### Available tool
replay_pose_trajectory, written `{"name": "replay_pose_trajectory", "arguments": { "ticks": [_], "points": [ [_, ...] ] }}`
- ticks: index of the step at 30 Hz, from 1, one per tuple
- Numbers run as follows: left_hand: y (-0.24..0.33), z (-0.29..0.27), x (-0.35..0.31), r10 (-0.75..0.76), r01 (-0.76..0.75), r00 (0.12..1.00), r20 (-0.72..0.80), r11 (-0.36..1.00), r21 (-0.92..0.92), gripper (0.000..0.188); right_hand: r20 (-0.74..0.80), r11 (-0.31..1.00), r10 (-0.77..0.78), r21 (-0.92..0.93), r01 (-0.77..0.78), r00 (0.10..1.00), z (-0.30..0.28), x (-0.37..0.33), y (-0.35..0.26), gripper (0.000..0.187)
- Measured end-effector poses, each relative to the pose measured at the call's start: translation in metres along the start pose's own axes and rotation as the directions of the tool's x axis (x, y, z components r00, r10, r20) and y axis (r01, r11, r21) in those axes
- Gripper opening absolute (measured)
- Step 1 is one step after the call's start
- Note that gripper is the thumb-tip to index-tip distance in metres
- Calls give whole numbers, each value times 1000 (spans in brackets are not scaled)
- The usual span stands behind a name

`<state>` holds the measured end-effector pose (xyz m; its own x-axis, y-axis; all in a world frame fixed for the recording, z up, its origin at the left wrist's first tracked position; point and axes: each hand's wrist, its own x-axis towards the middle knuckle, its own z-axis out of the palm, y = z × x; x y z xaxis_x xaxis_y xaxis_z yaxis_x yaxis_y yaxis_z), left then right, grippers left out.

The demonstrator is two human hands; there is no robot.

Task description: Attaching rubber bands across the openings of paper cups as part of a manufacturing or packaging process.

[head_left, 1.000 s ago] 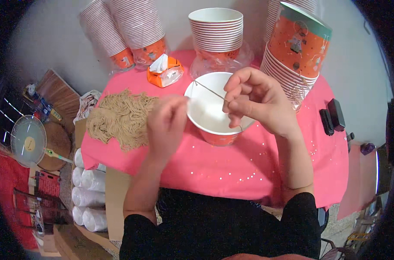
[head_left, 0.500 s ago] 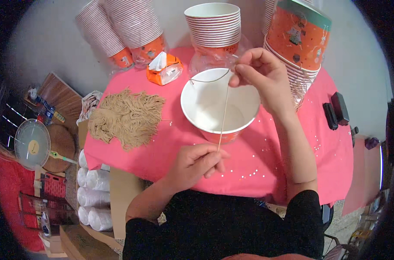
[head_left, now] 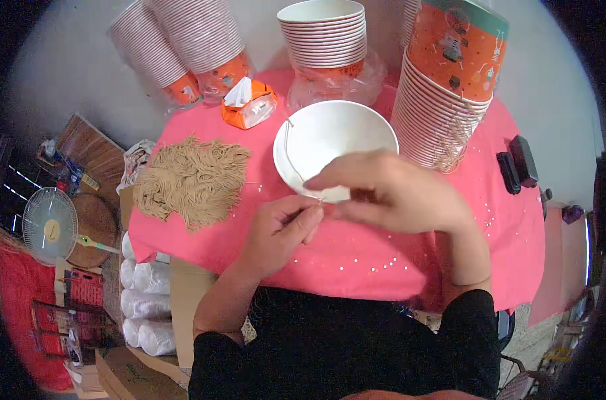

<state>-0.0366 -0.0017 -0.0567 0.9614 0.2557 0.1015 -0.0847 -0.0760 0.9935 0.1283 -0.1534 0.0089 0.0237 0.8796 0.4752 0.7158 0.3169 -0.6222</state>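
Note:
A white-lined paper bucket [head_left: 336, 123] stands in front of me on the pink cloth. A thin beige cord [head_left: 287, 148] hangs from its far-left rim across the inside to my fingers at the near rim. My left hand [head_left: 281, 230] is closed, pinching the cord between thumb and forefinger just in front of the bucket. Over the near right of the bucket, my right hand [head_left: 403, 193] is blurred by motion. Its fingertips are close to the cord and the left fingertips; whether they grip it is unclear. A pile of similar beige cords [head_left: 193, 183] lies to the left.
Stacked paper buckets stand at the back left [head_left: 196, 33], back middle [head_left: 323, 37] and right [head_left: 436, 113], the right stack with cords hanging on it. An orange tissue pack [head_left: 249, 105] lies behind the cord pile. Small white dots dot the pink cloth [head_left: 383, 283]. Black objects [head_left: 519, 163] lie at right.
My right hand has come down from above the bucket's far right to beside my left hand. The cord stretched between the hands now hangs slack inside the bucket.

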Motion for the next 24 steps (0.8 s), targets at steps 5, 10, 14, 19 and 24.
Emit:
{"name": "replay_pose_trajectory", "arguments": {
  "ticks": [5, 10, 14, 19, 24],
  "points": [
    [7, -4, 7, 12, -9, 1000, 26, 994, -104, 21, 56, 990, 137, 37, -139, 989, 5, 4, 2, 12],
    [12, -1, 10, 241, -204, 963, -125, 947, 250, 14, -41, 987, 162, -14, -163, 986, -3, 3, 10, 5],
    [8, 10, 11, 508, -347, 860, -56, 661, 666, 20, -101, 984, 170, -40, -175, 980, -11, 3, 19, 6],
    [-3, 8, 15, 500, -352, 865, 36, 555, 754, 24, -131, 980, 86, -165, -107, 988, -17, 2, 26, 8],
    [-5, -7, 7, 576, -436, 787, 221, 266, 860, 21, -76, 958, 79, -269, -96, 994, -26, -2, 23, 8]
  ]
}}
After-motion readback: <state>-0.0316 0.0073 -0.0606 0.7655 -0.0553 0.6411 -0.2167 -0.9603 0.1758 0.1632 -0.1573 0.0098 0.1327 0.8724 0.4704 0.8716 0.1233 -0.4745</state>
